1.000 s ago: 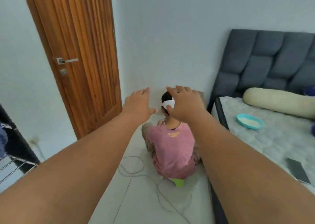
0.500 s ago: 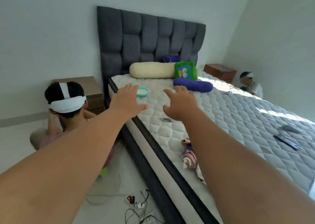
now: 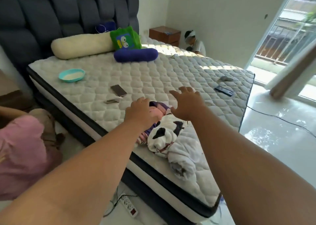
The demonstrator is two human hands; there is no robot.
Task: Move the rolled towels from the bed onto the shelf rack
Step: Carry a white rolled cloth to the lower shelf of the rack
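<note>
1. Task items: three rolled towels lie bunched on the bed (image 3: 153,74), close to its near edge.
   - The pink and purple towel (image 3: 159,111) is the far-left one. Its long axis runs roughly near to far, in line with the left forearm, which covers its middle.
   - The white towel with black patches (image 3: 164,135) touches it on the right.
   - The plain white towel (image 3: 181,158) is nearest, with one rolled end facing the camera.
2. Left hand (image 3: 140,112): it is positioned directly over the pink and purple towel. The fingers are bent downward and stand apart from the thumb, with the roll showing in the gap. No closed grip is visible.
3. Right hand (image 3: 186,103): it hovers just right of the same roll's far end. The fingers are spread and straight, and they hold nothing.
4. Governing relation: the left hand is the nearer one. The roll lies below and slightly right of its fingers. A grasp across the short axis appears the likely next action.
5. Containers: a teal dish (image 3: 71,74) sits far left on the bed. It holds a pale layer that cannot be identified.
6. Destination: the shelf rack is out of view, so none of the three towels has been transferred.
7. Obstruction: a seated person in pink (image 3: 20,149) occupies the floor at near left.
</note>
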